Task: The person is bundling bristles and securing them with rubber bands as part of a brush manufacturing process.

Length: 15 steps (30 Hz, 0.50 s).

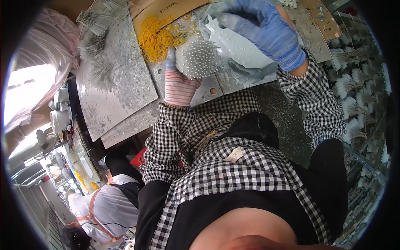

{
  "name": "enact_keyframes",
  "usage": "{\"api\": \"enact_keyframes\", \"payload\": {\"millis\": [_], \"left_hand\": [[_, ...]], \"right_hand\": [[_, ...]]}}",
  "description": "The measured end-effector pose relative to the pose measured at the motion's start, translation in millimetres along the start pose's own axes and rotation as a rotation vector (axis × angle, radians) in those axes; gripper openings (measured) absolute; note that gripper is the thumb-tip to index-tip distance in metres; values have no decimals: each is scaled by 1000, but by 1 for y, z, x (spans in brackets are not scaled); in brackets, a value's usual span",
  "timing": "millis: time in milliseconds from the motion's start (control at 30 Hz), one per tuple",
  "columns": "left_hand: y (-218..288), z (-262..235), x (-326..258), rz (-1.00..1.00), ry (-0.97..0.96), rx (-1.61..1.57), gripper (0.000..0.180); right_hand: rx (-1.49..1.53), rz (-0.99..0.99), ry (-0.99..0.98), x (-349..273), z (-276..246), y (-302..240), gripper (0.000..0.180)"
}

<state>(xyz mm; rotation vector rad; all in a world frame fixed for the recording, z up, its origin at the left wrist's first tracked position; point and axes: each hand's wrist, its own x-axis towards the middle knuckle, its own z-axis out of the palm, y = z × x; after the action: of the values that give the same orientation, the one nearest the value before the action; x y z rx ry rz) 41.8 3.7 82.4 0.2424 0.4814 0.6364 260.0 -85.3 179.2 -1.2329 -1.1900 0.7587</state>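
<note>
My left hand [181, 85], in a glove striped orange and grey, is closed round a dense bundle of white-tipped stems [199, 57]. The tips fan out into a rounded head that faces up; the stems below are hidden by the hand. Just right of the bundle lies a mound of wet white paste [239, 48], smeared on the table around it. Over the paste is my right hand [266, 31], in a blue glove, with thumb and fingers curved and apart. Nothing shows between them, though the frame's top edge cuts off part of the fingers.
A heap of yellow rubber bands [156, 39] lies behind my left hand, beside a cardboard sheet [166, 11]. Bundles of thin stems [100, 71] rest on grey boards [125, 91] at left. More bundles [352, 83] fill a rack at right. Another person [108, 208] works at lower left.
</note>
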Motion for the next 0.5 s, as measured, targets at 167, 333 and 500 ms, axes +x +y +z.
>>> {"api": "enact_keyframes", "payload": {"millis": [167,333,500], "left_hand": [[-2,0,-7,-1,101,51,54],[-6,-6,-10,1,113,73,56],[-8,-16,-16,39,79,-153,51]], "right_hand": [[-130,-38,-163,6,10,-13,31],[-241,-85,-201,6,12,-15,36],[-225,-122,-146,2,12,-5,35]]}}
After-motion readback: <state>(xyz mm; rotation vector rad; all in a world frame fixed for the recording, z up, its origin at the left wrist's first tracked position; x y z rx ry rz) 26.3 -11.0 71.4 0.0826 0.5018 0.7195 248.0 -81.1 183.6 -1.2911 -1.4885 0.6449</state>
